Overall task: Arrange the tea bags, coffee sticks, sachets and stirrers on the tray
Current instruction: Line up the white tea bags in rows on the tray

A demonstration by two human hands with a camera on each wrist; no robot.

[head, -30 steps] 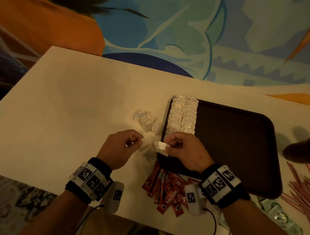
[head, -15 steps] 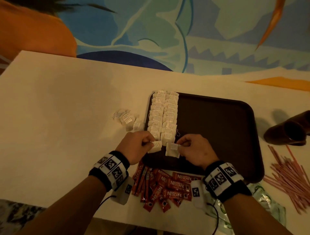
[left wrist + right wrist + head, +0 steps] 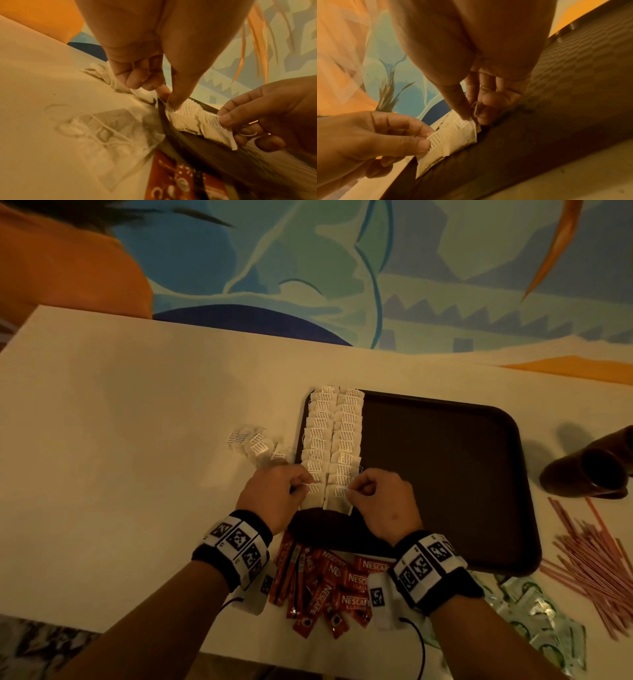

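A dark brown tray (image 3: pixel 445 474) lies on the white table, with two columns of white tea bags (image 3: pixel 334 433) along its left side. At the near end of the left column, my left hand (image 3: pixel 305 485) pinches the paper tag of a tea bag (image 3: pixel 312 499). My right hand (image 3: pixel 352 490) pinches the tag of another tea bag (image 3: pixel 337 503) at the near end of the right column. The left wrist view shows thumb and finger meeting on the tag (image 3: pixel 173 108). In the right wrist view that bag (image 3: pixel 453 136) lies on the tray floor under my right fingertips (image 3: pixel 467 116).
Loose tea bags (image 3: pixel 255 445) lie on the table left of the tray. Red coffee sticks (image 3: pixel 335 580) are heaped at the tray's near edge. Pink stirrers (image 3: pixel 596 559) and clear green sachets (image 3: pixel 534 614) lie at the right. A brown cup (image 3: pixel 589 470) lies on its side.
Both hands carried their tea bags from beside the tray's near left corner onto the tray. They now hold them down at the near ends of the two columns.
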